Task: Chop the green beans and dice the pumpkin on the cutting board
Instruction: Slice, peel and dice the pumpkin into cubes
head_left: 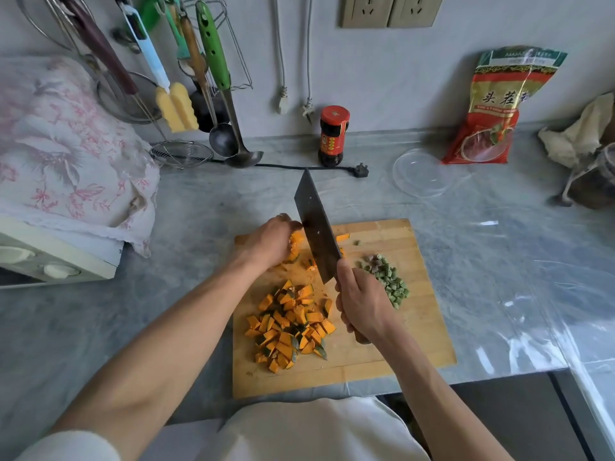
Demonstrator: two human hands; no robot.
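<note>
Broad dark cleaver [316, 227] over orange pumpkin wedges [294, 247], wooden board [416, 334]

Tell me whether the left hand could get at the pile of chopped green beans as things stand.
Probably not directly. The left hand holds the uncut pumpkin, and the cleaver in the right hand stands between it and the chopped green beans.

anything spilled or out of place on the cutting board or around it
Mostly tidy. One stray green bean piece lies apart from the green bean pile, near the board's far edge. A few diced pumpkin pieces sit at the cutting board left edge. Nothing is visibly on the counter.
</note>
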